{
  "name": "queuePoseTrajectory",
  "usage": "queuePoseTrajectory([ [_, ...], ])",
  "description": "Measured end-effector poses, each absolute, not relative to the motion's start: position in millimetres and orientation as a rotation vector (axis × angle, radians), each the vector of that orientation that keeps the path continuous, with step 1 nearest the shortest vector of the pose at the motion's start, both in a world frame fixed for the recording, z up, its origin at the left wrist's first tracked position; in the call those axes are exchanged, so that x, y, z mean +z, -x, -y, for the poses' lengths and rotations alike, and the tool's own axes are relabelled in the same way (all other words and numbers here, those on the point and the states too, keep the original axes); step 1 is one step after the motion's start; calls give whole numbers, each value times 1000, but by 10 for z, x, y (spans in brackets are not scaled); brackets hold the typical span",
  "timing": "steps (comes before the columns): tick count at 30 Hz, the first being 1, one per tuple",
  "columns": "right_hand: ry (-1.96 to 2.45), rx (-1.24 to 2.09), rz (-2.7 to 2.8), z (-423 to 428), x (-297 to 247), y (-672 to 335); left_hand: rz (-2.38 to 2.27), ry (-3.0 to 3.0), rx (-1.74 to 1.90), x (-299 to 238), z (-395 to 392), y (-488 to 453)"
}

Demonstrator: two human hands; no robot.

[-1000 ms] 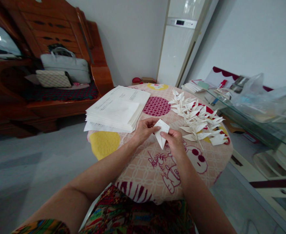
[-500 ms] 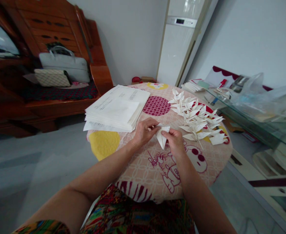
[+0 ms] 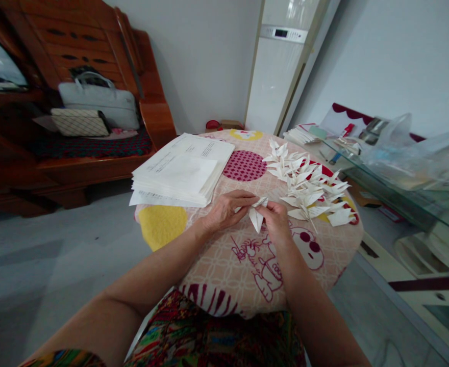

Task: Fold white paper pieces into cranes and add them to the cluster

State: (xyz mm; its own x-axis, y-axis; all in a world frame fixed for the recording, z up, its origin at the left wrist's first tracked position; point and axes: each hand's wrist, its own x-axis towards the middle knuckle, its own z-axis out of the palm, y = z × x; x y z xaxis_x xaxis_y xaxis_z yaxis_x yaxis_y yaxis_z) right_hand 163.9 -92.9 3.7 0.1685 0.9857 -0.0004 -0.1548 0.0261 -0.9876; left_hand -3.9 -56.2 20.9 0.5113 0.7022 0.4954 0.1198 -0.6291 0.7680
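Between my two hands is a small piece of folded white paper (image 3: pixel 255 220), its pointed end toward me, just above the tablecloth. My left hand (image 3: pixel 230 208) grips its left and upper edge, the fingers stretched across the top. On the other side my right hand (image 3: pixel 276 216) pinches the paper between thumb and fingers. Part of the paper is hidden under the fingers. To the right of my hands lie several folded paper cranes (image 3: pixel 304 178) in a crowded group. A thick stack of white paper sheets (image 3: pixel 178 171), some printed, lies left of my hands.
The round table (image 3: pixel 209 260) wears a patterned cloth. At the right, a glass shelf (image 3: pixel 393 188) holds plastic bags (image 3: pixel 396 148) and other items. A wooden bench (image 3: pixel 155 112) with a grey bag (image 3: pixel 102 104) stands behind left. A tall white appliance (image 3: pixel 274 76) stands at the back.
My left hand has moved right and its fingers now stretch over the paper's upper edge. More of the paper's top is covered. My right hand keeps its pinch.
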Motion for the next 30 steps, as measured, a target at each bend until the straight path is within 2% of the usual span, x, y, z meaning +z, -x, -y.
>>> queuePoseTrajectory([
  [8, 1150, 1138, 1119, 933, 14, -1654, -725, -1804, 1115, 172, 502, -33],
  [15, 1176, 1078, 1268, 893, -93, -1671, -774, -1328, 1108, 60, 433, -129],
  [20, 1180, 1034, 1309, 887, -103, -1692, -798, -1429, 1000, 93, 441, -102],
  [30, 1164, 1085, 1257, 926, -72, -1668, -931, -1606, 1089, 156, 530, -131],
])
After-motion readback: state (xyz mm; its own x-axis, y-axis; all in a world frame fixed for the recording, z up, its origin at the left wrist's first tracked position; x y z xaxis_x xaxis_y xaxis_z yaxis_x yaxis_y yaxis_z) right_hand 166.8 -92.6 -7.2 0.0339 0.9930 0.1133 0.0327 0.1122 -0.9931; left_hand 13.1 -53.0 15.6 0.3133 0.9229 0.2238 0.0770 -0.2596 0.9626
